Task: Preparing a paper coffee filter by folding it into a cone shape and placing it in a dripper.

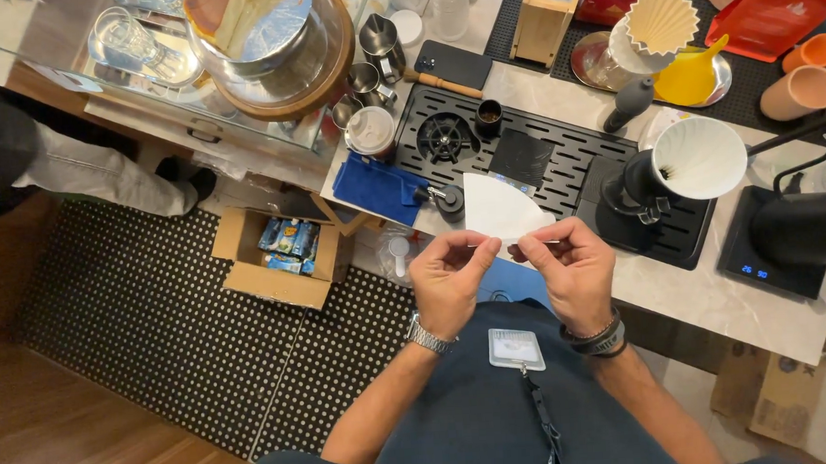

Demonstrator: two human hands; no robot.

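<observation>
Both my hands hold one white paper coffee filter [498, 210] over the front edge of the counter. My left hand [448, 282] pinches its lower edge with thumb and fingers. My right hand [574, 268] pinches the same edge just to the right. The filter is flat and fan-shaped, pointing away from me. Beyond it to the right, a white cone dripper [701, 156] with a filter inside sits on a dark stand [632, 193].
A black perforated drip tray [562, 161] runs across the marble counter [694, 291]. A blue cloth [379, 188], a lidded cup [370, 129], metal pitchers [380, 41], a black kettle [809, 227] on a scale and terracotta cups [799, 91] are about. An open cardboard box [276, 255] lies on the dotted floor mat; another person's leg [94, 175] is at left.
</observation>
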